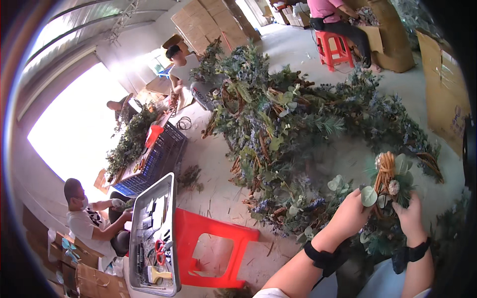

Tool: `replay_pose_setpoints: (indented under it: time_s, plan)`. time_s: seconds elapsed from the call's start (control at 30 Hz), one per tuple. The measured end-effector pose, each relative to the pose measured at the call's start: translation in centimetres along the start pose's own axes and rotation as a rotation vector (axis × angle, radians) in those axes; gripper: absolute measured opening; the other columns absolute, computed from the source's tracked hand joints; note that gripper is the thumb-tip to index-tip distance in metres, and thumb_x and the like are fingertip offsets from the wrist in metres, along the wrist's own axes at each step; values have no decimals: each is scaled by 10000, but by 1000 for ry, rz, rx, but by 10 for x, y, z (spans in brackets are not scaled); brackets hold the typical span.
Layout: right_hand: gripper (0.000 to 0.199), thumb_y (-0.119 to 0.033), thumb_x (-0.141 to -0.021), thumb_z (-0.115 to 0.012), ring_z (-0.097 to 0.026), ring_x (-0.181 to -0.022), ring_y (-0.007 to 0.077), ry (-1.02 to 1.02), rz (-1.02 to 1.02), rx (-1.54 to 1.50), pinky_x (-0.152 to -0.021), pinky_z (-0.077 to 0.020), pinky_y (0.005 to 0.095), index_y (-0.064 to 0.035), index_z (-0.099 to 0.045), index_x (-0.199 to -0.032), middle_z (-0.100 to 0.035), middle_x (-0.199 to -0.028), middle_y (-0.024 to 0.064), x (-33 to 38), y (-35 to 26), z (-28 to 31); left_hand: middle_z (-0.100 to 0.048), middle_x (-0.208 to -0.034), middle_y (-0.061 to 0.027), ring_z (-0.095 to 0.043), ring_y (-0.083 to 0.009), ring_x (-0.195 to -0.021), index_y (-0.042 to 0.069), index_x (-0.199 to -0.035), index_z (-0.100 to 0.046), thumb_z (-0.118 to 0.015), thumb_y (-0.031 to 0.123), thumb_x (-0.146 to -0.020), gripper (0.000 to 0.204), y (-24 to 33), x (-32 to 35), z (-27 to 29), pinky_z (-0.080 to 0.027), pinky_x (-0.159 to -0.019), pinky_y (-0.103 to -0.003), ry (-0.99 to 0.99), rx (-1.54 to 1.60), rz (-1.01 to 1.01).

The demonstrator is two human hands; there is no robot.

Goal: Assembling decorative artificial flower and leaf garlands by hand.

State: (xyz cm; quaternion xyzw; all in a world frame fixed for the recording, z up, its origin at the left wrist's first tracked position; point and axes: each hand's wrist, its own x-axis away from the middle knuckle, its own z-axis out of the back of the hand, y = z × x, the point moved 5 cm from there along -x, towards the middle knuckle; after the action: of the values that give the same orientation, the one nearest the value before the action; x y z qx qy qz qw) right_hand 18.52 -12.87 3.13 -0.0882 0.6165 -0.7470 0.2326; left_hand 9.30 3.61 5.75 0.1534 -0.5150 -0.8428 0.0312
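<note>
My left hand (350,213) is closed on the left side of a greenery wreath (386,181), with its fingertips near a round eucalyptus leaf (368,195). My right hand (410,214) grips the same wreath from the right, fingers bent around its stems. A thick bundle of brown twigs stands up between the hands. Dusty green leaves, pine needles and a pale cone-like piece (394,187) sit around it. The lower part of the wreath is partly hidden by my hands and wrists. Both wrists carry black bands.
A large heap of similar greenery (278,129) lies ahead on the floor. To the left, a grey tray (174,238) with scissors (160,251) and a brush (158,274) rests on a red stool (218,233). Co-workers sit at left and far right; blue crates (159,159) stand behind.
</note>
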Motion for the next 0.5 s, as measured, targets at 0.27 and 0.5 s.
replay_pose_setpoints:
  time_s: [0.27, 0.5]
  plan:
    - [292, 29, -749, -599, -552, -902, 186, 75, 168, 122, -814, -419, 306, 39, -513, -1028, -592, -954, 108, -1, -11, 12, -513, -753, -181, -498, -374, -730, -7, -787, -536, -547, 41, -692, 107, 35, 8, 7, -425, -660, -412, 69, -215, -213]
    - [299, 35, -732, -604, -563, -896, 206, 37, 186, 94, -809, -426, 318, 36, -519, -1018, -595, -954, 115, 2, -29, 9, -548, -786, -192, -517, -379, -762, -11, -791, -560, -562, 95, -639, 186, 46, 15, 13, -432, -690, -413, -45, -183, -3]
